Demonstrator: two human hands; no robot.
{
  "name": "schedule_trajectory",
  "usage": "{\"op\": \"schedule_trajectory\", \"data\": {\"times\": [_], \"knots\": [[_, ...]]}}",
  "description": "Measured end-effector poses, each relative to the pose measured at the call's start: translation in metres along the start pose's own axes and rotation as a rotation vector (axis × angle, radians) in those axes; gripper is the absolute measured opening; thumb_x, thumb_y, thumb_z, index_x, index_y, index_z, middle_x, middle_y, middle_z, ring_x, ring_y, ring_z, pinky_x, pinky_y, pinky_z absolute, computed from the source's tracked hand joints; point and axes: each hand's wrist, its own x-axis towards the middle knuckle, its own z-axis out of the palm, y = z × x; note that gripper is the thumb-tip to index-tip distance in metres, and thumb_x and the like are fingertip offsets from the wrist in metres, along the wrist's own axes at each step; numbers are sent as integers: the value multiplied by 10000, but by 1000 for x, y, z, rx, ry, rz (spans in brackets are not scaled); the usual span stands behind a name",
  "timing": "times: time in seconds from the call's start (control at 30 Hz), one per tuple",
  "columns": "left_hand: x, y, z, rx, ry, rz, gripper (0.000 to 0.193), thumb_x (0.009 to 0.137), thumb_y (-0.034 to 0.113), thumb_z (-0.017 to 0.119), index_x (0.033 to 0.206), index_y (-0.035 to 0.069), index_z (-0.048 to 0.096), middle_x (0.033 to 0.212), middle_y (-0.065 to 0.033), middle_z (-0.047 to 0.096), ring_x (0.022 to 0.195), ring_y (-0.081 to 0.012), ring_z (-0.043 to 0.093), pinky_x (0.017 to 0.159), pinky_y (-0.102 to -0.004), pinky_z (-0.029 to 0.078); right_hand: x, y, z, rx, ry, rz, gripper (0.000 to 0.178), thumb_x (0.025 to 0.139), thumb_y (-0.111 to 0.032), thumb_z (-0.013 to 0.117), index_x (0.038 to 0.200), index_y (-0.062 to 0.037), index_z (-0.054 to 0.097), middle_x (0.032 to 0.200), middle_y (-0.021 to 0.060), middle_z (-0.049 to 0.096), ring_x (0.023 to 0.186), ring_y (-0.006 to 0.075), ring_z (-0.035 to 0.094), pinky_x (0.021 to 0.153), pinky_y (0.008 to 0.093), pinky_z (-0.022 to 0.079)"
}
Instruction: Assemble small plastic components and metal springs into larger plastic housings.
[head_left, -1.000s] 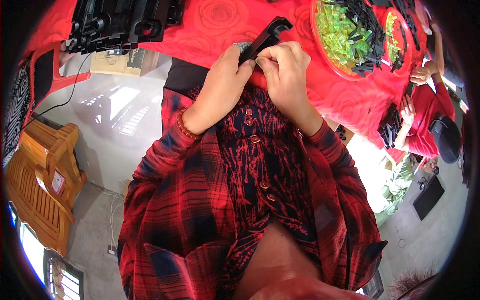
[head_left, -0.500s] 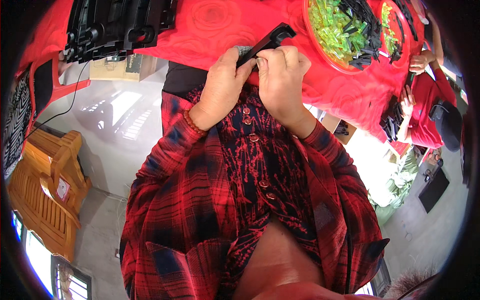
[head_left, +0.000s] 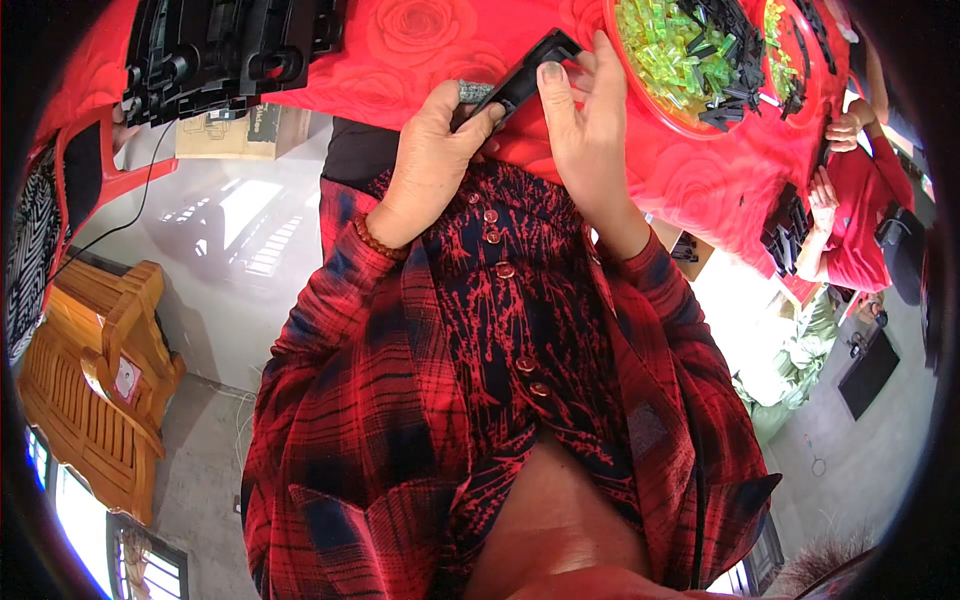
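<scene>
A long black plastic part (head_left: 518, 88) with a hooked, frame-like far end is held tilted between my hands, over the table's near edge. My left hand (head_left: 425, 165) is closed round its lower end, thumb lying on top. My right hand (head_left: 590, 140) has its thumb pressed on the upper end, with its fingers behind the part. Beside the left index finger a grey, rough-looking piece (head_left: 474, 92) shows; what it is I cannot tell. Right of my hands stands a red basin (head_left: 622, 75) with yellow-green clear plastic pieces (head_left: 660, 55) and small black pieces (head_left: 735, 75).
Several black plastic parts (head_left: 215, 55) are stacked at the table's left. A red rose-patterned cloth (head_left: 425, 40) covers the table. Another red basin (head_left: 815, 50) lies farther right, near a co-worker in red (head_left: 860, 225). A cardboard box (head_left: 235, 135) and wooden chair (head_left: 95, 380) stand left.
The black part's hooked end has moved slightly left and up and turned to show its recessed side. My right hand has gone from a pinch to thumb on top with fingers extended behind.
</scene>
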Motion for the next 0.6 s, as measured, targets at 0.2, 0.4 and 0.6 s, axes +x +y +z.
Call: {"op": "schedule_trajectory", "data": {"times": [0.2,0.4,0.6], "knots": [[-3,1,-1,104,28,64,176,945,159,709,1013,22,622,747,37,562,676,-43,471,592,-233,419,5,0,6,430,-174,164,519,1013,-190,606,1373,91,359,1095,147,621,982,175,631,890,314,511],[-6,1,1,88,58,153,178,937,151,715,1008,13,627,749,21,574,682,-48,471,605,-236,425,0,1,10,244,-77,28,404,1008,-180,606,1307,33,439,931,112,655,836,175,658,757,324,529],[-8,9,0,140,74,41,167,936,147,710,1004,12,638,736,6,597,651,-50,486,580,-245,426,3,-2,14,176,-59,-35,383,999,-180,617,1275,29,454,864,111,658,757,206,659,690,335,527]]}}
